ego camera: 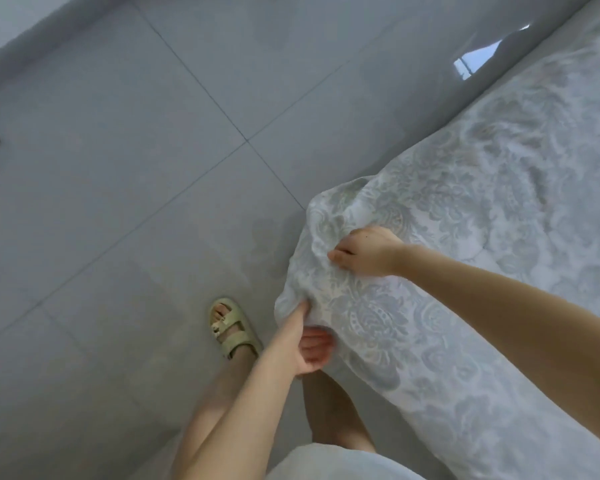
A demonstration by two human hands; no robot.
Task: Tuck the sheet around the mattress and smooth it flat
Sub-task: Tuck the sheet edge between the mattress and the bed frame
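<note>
A white sheet [465,209] with a pale grey damask pattern covers the mattress along the right side of the head view. Its near corner bulges out over the floor at centre. My left hand [305,344] is at the lower edge of that corner, fingers curled into the cloth with the thumb pressed up against it. My right hand [364,251] lies on top of the corner and pinches a bunch of the sheet between closed fingers. The mattress itself is hidden under the cloth.
Glossy grey floor tiles [153,168] fill the left and centre. My left foot in a pale green sandal [231,327] stands just left of the corner. A grey wall base [32,39] runs along the top left.
</note>
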